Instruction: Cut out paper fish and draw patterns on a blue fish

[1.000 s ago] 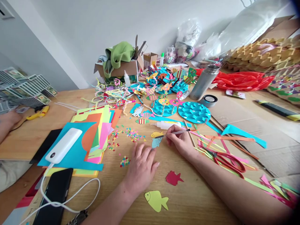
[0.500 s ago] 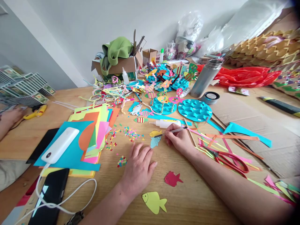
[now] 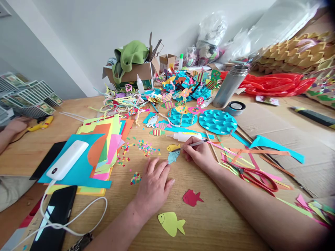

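Note:
My right hand [image 3: 196, 152] is closed around a slim pen [image 3: 192, 144]. The pen's tip rests at a small blue paper fish [image 3: 173, 157] with drawn scales, beside a yellow paper fish [image 3: 172, 147]. Flat on the table, fingers spread, lies my left hand [image 3: 154, 179]; its fingertips reach the blue fish's lower edge. Nearer me are a red paper fish [image 3: 192, 198] and a larger yellow-green paper fish [image 3: 171, 223]. A white glue bottle [image 3: 187, 136] lies just beyond my right hand.
Red-handled scissors [image 3: 258, 178] lie among paper strips on the right. Coloured paper sheets [image 3: 104, 157] carry a white power bank [image 3: 67, 160] on the left, near a black phone [image 3: 56, 218]. A steel flask [image 3: 230, 86] stands behind. Another person's hand [image 3: 18, 124] shows at far left.
The pen tip has shifted very slightly along the blue fish. My left hand stays flat in the same place, and the view has moved a little.

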The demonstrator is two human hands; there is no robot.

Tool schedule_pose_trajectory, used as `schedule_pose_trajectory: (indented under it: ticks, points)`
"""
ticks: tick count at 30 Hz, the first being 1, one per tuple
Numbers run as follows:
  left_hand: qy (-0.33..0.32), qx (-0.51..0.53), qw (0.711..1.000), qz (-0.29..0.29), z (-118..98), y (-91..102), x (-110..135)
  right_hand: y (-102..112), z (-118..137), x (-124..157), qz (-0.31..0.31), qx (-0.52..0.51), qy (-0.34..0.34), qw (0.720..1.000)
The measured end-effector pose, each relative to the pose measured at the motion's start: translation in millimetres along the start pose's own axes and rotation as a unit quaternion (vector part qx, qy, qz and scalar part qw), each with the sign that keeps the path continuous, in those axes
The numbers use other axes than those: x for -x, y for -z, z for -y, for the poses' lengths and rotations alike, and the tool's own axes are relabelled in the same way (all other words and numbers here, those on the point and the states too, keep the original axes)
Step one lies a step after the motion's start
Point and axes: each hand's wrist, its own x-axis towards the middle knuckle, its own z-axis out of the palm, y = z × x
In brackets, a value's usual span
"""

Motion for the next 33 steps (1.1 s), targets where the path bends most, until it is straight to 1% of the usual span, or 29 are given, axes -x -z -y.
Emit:
schedule_pose_trajectory:
  ticks: [10,17,33]
  points:
    - [0.000,0.000,1.000,0.003,0.2,0.2,0.0,0.1,-0.8,-0.7,0.004,0.009,-0.007,1.000]
    - [-0.001,-0.003,1.000,-0.001,0.2,0.3,-0.1,-0.6,0.5,1.4,-0.005,-0.007,-0.005,1.000]
    - [0.000,0.003,1.000,0.005,0.0,1.3,-0.1,0.6,-0.5,0.0,0.004,0.005,-0.012,1.000]
